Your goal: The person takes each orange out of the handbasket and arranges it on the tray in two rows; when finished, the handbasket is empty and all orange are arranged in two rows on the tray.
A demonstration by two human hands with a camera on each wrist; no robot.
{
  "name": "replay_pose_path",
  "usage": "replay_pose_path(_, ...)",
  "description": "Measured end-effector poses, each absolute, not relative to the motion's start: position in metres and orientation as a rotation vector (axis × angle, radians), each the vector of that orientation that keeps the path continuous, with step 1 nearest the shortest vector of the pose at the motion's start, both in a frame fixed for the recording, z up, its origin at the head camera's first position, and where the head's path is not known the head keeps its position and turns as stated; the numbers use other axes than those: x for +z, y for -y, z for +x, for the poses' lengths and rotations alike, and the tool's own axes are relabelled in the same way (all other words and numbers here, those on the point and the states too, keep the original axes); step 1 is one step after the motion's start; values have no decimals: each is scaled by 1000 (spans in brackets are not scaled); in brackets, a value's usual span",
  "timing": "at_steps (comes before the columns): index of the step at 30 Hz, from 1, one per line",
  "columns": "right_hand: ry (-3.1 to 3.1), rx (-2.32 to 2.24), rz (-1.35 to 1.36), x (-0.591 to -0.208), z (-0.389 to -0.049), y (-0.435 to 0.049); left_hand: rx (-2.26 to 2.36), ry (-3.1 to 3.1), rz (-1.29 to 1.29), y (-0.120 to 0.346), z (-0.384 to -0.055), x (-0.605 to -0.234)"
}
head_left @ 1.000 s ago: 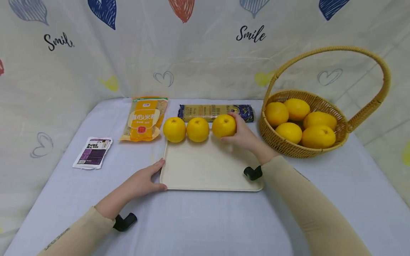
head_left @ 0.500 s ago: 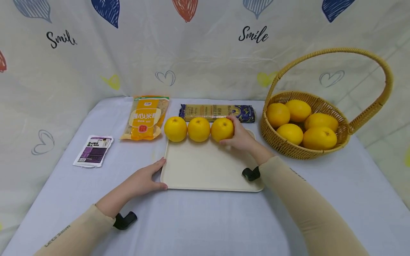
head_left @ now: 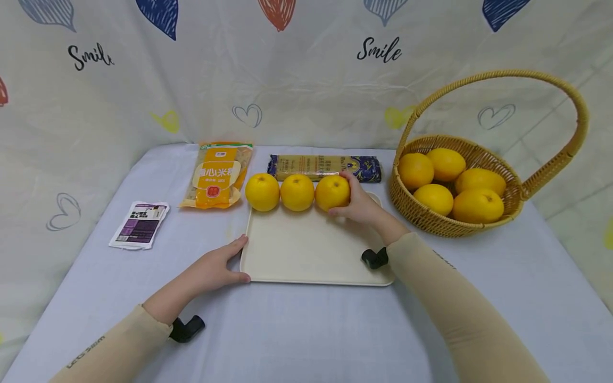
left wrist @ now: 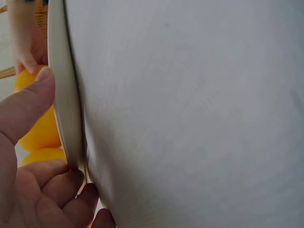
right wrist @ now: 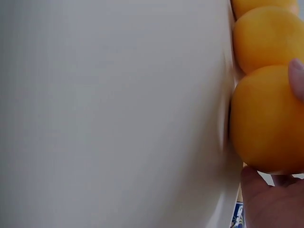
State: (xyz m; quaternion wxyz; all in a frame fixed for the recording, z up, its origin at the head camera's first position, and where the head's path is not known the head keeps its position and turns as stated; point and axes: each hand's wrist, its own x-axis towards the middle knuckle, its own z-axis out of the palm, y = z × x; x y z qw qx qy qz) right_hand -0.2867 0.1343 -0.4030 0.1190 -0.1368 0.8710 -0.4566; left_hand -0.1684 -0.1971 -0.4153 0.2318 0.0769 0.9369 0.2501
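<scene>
Head view: your right hand (head_left: 358, 205) has its grip around a round yellow fruit (head_left: 331, 192), third in a row along the far edge of a cream rectangular tray (head_left: 306, 255). Your left hand (head_left: 216, 269), grip wide, touches the tray's near-left corner. White cloth (head_left: 287, 335) covers the surface; behind it hangs a white, heart-printed sheet (head_left: 311, 80).

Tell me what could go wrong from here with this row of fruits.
The round fruits, lined along the far edge of the tray, might roll if bumped. The right hand holds the rightmost fruit close beside its neighbour, so it could nudge the row. The left hand touches the tray's left edge; a slip might shift it.
</scene>
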Motion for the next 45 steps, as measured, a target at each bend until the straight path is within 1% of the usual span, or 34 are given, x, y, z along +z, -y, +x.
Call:
replay_pose_path(12, -2535, -1340, -348, -403, -286, -136, 686, -2572, 219, 197, -169, -413)
replay_pose_path(23, -2518, -1378, -361, -408, -289, -136, 687, -2571, 227, 196, -168, -410)
replay_pose_path(35, -2536, -1357, -385, -404, -286, -139, 704, -2564, 222, 196, -168, -410)
replay_pose_path(40, -2541, -1387, -410, -396, -281, -147, 705, -2567, 221, 196, -168, -411)
replay_pose_path(45, -2578, -1428, -470, -376, -267, -165, 706, -2566, 213, 196, -167, -411)
